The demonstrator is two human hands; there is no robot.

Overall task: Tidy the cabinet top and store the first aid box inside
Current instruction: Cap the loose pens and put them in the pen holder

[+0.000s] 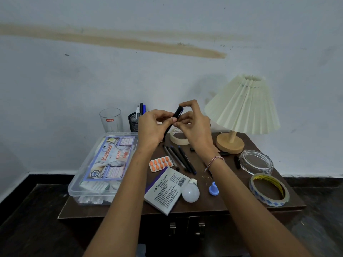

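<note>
The grip of the left hand (152,127) is closed round the lower barrel of a dark pen (178,112), and its upper end is pinched by the right hand (193,125). Both are held above the back of the surface (232,199). The step in hand is judged to be the capping of a pen, early in the tidying. Next, the pen would likely be dropped upright into the mesh holder (133,123), so a steady aim at its narrow mouth is called for.

More loose pens (180,158) and caps (237,162) are left to be dealt with. The first aid box (89,164) is seen lidded on the left of the surface, not yet stored behind the cabinet doors (172,228). A lamp (243,104), a glass (111,119), an ashtray (256,162), tape rolls (269,190), a bulb (190,191) and a blister pack (160,164) are also carried. A stained pale wall (167,43) is seen behind, and dark floor (27,210) below.
</note>
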